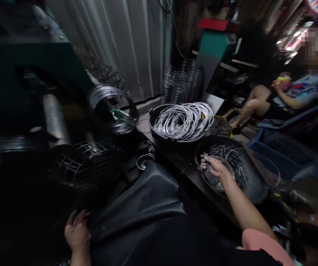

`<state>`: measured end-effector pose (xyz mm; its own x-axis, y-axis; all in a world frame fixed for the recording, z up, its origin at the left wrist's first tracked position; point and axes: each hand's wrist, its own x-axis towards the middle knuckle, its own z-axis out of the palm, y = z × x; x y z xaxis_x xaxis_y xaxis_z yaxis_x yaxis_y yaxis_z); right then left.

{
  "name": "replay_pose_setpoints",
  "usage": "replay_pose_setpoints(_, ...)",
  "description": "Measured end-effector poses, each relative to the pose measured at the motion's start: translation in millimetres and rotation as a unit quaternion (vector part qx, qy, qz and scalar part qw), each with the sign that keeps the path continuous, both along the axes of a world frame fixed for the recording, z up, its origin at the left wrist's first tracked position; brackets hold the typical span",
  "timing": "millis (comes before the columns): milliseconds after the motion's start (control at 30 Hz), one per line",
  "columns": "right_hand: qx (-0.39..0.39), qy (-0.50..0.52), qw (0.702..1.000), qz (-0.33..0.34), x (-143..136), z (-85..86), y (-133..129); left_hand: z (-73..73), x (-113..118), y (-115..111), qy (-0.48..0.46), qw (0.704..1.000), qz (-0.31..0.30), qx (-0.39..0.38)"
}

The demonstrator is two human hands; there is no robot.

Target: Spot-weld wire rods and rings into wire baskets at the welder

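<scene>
My right hand (212, 165) is closed on a small bunch of short grey metal pieces (207, 158), their ends poking up past the fingers. It is above a round shallow bowl (216, 183), which sits in a wide dark pan (254, 188). Many more short metal strips (228, 153) lie loose in that pan. At the lower left, my left hand (77, 232) is beside the dark apron (144, 199) over my lap. Its fingers look slightly bent and apart, with nothing seen in them; the fingertips are in shadow.
A black basin (159, 136) heaped with wire rings (183, 120) stands ahead. Coiled wire (114, 111) hangs by the dark machine (37, 74) at left, above a wire basket (78, 162). Wire coils (181, 83) stack behind. Right, a seated person (294, 96) and a blue crate (286, 151).
</scene>
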<state>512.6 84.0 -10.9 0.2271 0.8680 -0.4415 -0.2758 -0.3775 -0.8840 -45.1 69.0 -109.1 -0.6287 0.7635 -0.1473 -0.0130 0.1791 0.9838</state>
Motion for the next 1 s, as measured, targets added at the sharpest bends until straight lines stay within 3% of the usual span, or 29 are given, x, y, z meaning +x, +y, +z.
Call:
replay_pose_setpoints(67,0.067,0.083,0.994,0.032,-44,-1.2,22,0.3,7,5,-0.039,0.997,0.057,-0.021)
replay_pose_setpoints(133,0.125,0.093,0.986,0.058,-92,-9.3,39,1.6,10,7,-0.061,0.995,0.082,-0.019)
replay_pose_setpoints(267,0.182,-0.047,0.972,0.141,-170,-41.9,40,0.8,4,3,-0.061,0.994,0.087,-0.009)
replay_pose_setpoints(367,0.17,-0.122,0.962,0.175,-197,-65.8,31,-4.8,-3,-2,-0.063,0.994,0.086,0.005)
replay_pose_setpoints(467,0.098,-0.027,0.991,0.092,-195,-74.8,44,-10.2,-7,-2,-0.039,0.998,0.052,0.003)
replay_pose_setpoints(567,0.02,0.065,0.998,0.017,-172,-68.5,82,-9.7,-7,6,-0.013,1.0,0.009,0.002)
replay_pose_setpoints(667,0.007,0.082,0.996,0.023,-151,-56.4,118,0.4,-8,22,-0.003,1.0,-0.011,0.022)
replay_pose_setpoints(733,0.002,0.098,0.994,0.043,-148,-51.0,129,11.7,-11,39,0.023,0.999,-0.015,0.047)
replay_pose_setpoints(900,-0.041,0.177,0.978,0.105,-158,-55.2,114,36.9,-26,82,0.196,0.975,-0.037,0.099)
replay_pose_setpoints(1000,-0.079,0.218,0.964,0.128,-162,-60.9,100,39.8,-29,99,0.215,0.97,-0.065,0.092)
